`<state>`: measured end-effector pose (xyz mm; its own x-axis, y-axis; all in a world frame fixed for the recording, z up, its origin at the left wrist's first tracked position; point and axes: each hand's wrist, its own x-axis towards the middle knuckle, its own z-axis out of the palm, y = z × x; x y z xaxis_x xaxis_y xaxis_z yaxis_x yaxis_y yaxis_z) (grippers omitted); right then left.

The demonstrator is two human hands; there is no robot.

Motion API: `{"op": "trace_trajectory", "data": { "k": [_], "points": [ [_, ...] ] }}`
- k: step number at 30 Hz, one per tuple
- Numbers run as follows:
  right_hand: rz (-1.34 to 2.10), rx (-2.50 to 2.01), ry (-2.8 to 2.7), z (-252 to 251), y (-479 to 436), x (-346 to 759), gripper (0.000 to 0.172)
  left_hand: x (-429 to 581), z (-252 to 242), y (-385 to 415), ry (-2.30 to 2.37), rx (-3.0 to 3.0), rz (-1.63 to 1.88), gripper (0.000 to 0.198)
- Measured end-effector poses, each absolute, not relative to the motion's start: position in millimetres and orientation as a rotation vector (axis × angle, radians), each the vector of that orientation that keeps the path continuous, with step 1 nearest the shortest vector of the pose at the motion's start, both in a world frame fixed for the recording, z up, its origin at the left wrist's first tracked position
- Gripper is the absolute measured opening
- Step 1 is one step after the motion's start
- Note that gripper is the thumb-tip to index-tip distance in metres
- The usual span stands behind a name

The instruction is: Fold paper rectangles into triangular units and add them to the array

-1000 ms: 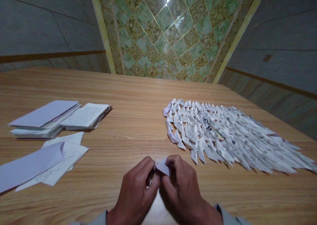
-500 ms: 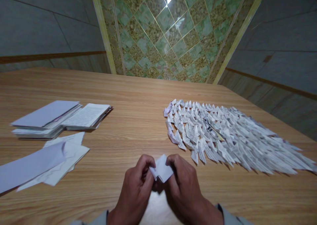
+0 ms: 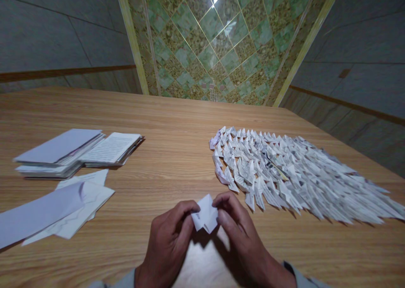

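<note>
A small folded piece of white paper (image 3: 205,214), roughly diamond-shaped with a notch at its lower edge, is held up just above the table near the front. My left hand (image 3: 172,235) pinches its left side between thumb and forefinger. On the opposite side my right hand (image 3: 242,233) has its forefinger and thumb at the paper's right edge, closed on it. Some dark print shows on the paper's left face. The other fingers of both hands are mostly hidden beneath.
Many folded paper boats (image 3: 268,169) stand in rows on the right of the wooden table (image 3: 171,131). At the left lie a stack of paper sheets (image 3: 60,146), a smaller printed stack (image 3: 112,148) and loose sheets (image 3: 47,212). A tiled wall (image 3: 218,39) rises behind.
The folded paper has turned and flattened toward a diamond, showing print on its left. My right hand has shifted slightly right, its thumb now at the paper's edge; my left wrist has lowered outward.
</note>
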<state>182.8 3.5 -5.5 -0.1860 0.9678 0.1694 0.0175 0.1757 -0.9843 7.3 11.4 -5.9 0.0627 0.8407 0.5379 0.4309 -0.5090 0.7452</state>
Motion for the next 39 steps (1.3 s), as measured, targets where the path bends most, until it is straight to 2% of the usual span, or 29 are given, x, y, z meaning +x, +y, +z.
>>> {"op": "trace_trajectory", "data": {
  "k": [11,14,19,22,28,39],
  "points": [
    [1.341,-0.969,-1.172,-12.9,6.8,177.4,0.029,9.1,-7.4,8.5,1.147,1.899,1.402,0.016],
    [1.337,-0.959,-1.126,-13.2,7.2,176.3,0.030,9.6,-5.1,9.2,1.152,1.688,1.365,0.014],
    [1.267,-0.987,-1.162,-14.5,6.7,176.3,0.028,10.3,-3.4,12.2,1.127,1.444,1.183,0.023],
    [1.238,-1.024,-1.188,-15.3,5.9,176.7,0.026,12.2,-4.0,12.5,1.144,1.386,1.211,0.021],
    [1.225,-1.026,-1.190,-17.2,5.2,177.7,0.029,11.2,-5.8,10.5,1.143,1.630,1.187,0.022],
    [1.164,-1.081,-1.147,-16.5,6.0,175.4,0.030,10.8,-6.1,4.7,1.048,1.838,1.141,0.039]
  ]
}}
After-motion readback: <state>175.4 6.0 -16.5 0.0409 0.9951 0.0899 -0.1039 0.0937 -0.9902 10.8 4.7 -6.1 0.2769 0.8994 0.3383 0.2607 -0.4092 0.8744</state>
